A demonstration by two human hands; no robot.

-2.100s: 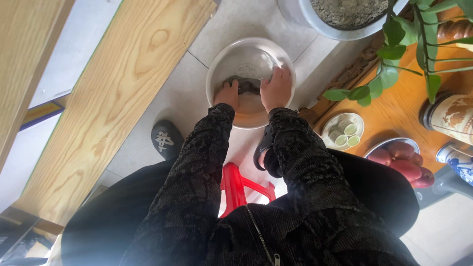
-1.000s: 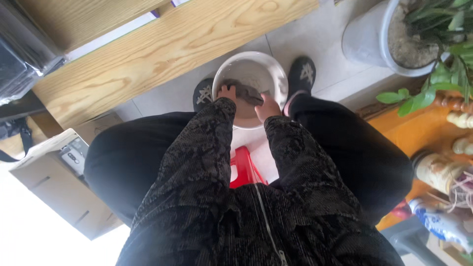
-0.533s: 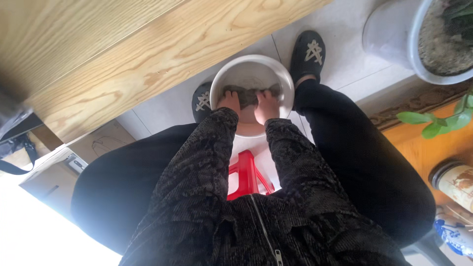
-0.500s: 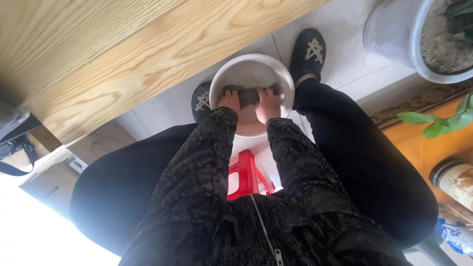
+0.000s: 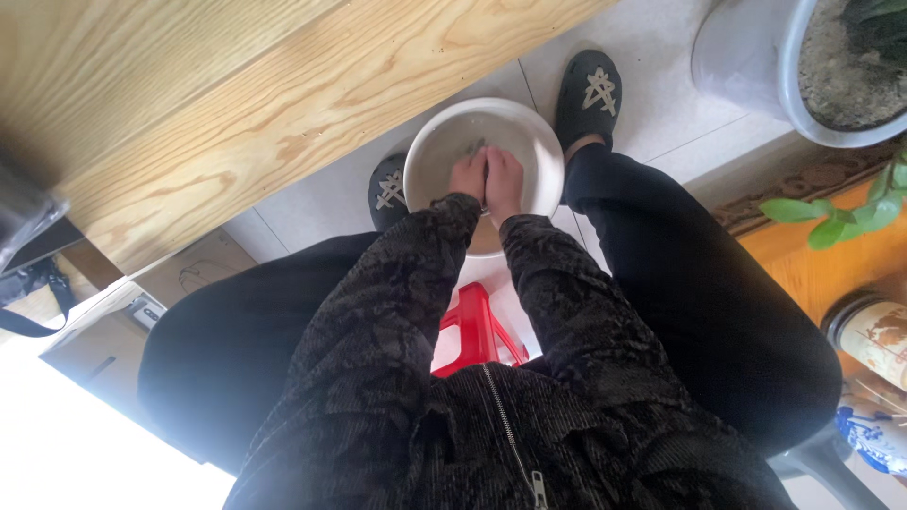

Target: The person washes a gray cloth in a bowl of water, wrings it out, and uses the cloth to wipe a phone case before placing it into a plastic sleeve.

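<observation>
- Far to the left of both hands, a pale cardboard box [image 5: 123,321] sits on the floor under a light wooden bench [image 5: 283,104] that slants across the upper left.
- The left hand [image 5: 468,176] reaches down into a white basin [image 5: 430,151] on the tiled floor, fingers curled; whether it grips anything cannot be told.
- Pressed against it, the right hand [image 5: 505,181] is also in the basin, fingers folded down over a small dark cloth-like item [image 5: 475,148] that peeks out just beyond the fingertips.
- A dark shoe [image 5: 387,192] rests just left of the hands, another dark shoe [image 5: 588,94] just right, flanking the basin.
- Below the wrists, toward the person, a red stool [image 5: 472,331] shows between the knees.
- Well to the right of the hands stand a large grey planter [image 5: 746,71] and green leaves [image 5: 841,212].
</observation>
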